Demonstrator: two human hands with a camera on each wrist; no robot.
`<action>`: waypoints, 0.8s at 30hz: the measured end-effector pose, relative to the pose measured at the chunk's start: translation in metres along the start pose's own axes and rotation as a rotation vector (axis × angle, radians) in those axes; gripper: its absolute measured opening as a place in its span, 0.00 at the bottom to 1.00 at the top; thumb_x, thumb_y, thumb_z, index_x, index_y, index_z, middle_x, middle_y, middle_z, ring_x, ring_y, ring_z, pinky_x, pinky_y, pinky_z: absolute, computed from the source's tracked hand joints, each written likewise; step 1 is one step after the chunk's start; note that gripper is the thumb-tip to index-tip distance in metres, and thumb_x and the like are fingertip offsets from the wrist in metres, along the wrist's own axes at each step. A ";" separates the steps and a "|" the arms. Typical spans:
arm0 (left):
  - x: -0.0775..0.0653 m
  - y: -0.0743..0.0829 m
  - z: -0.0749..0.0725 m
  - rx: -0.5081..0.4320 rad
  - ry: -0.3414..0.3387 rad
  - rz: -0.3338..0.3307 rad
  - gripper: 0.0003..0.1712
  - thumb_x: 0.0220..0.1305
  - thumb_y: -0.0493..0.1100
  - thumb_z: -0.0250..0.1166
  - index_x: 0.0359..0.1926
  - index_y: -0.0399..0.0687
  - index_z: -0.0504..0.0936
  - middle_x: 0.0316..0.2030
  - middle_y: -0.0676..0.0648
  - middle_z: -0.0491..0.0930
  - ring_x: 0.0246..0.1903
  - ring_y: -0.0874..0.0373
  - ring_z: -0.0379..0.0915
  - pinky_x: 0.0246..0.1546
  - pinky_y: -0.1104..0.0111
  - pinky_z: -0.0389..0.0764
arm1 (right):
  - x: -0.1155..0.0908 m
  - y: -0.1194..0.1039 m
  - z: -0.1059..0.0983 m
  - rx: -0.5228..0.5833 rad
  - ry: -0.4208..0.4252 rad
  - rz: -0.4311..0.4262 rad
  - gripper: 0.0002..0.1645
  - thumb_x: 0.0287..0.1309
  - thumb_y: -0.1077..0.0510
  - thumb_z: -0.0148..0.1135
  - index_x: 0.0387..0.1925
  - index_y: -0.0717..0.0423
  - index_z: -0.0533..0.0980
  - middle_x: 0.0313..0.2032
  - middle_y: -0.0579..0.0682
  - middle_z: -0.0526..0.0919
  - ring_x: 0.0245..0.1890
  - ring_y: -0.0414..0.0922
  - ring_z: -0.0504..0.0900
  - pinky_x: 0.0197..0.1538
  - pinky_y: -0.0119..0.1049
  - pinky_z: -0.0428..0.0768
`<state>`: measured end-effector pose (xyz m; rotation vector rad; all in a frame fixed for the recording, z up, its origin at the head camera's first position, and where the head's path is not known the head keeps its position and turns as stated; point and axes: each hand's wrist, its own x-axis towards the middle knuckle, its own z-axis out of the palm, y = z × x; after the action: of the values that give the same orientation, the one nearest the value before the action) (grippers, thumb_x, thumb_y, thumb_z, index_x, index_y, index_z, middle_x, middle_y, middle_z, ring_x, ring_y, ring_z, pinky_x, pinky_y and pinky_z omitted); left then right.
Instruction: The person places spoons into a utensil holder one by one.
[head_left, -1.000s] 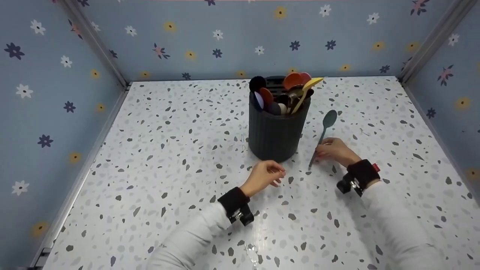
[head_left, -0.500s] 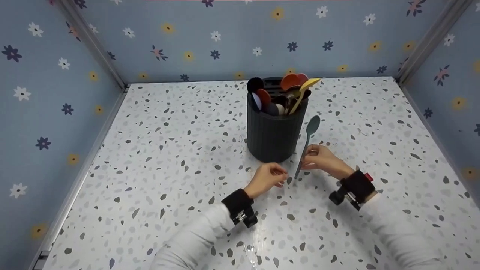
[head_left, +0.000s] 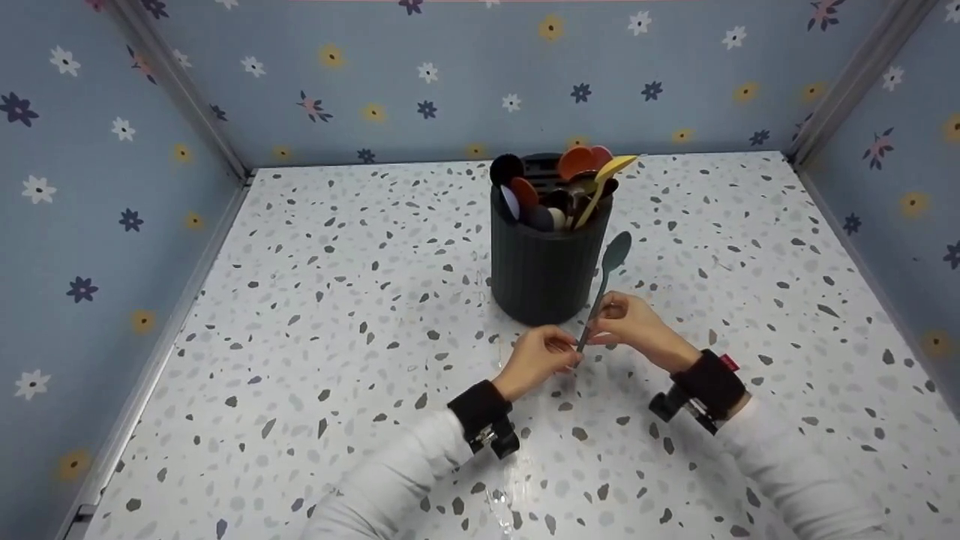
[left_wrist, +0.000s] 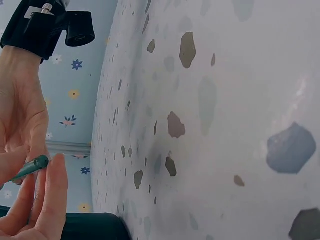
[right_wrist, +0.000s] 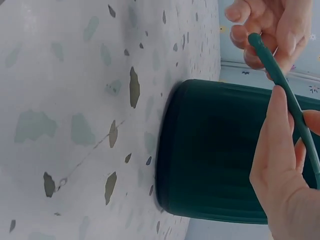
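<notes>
My right hand (head_left: 626,322) pinches a grey-green spoon (head_left: 616,251) by its handle, thumb on one side and fingers on the other. The bowl points up and away, just right of the dark ribbed utensil holder (head_left: 544,277). The lower handle end reaches my left hand (head_left: 536,356), whose fingers are loosely bent around that spot. In the left wrist view, the handle tip (left_wrist: 37,164) lies between the left thumb and fingers (left_wrist: 56,185); no firm grip shows. The right wrist view shows the handle (right_wrist: 280,75) slanting across the right fingers (right_wrist: 275,135), with the holder behind.
Several utensils fill the holder, among them a yellow spoon (head_left: 616,166), orange ones (head_left: 576,161) and a black one (head_left: 506,169). Speckled white tabletop (head_left: 360,300) lies around it. Flower-patterned blue panels (head_left: 450,75) close off the back and sides.
The right hand has carried the spoon left and toward the person, bringing its handle end to the left hand. The left hand has shifted only slightly. The holder stands where it was.
</notes>
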<state>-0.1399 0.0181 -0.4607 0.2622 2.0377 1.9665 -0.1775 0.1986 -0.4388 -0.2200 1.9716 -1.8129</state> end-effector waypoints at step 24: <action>-0.025 0.044 -0.009 0.048 -0.034 0.080 0.10 0.51 0.26 0.60 0.36 0.23 0.75 0.32 0.31 0.77 0.32 0.39 0.75 0.33 0.61 0.82 | -0.022 -0.033 0.011 0.041 0.012 -0.170 0.25 0.55 0.61 0.57 0.50 0.71 0.62 0.42 0.60 0.72 0.41 0.46 0.77 0.47 0.47 0.77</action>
<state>-0.1228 0.0035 -0.4146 0.3911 2.0852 1.9472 -0.1598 0.1937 -0.4019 -0.3745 1.9732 -1.9621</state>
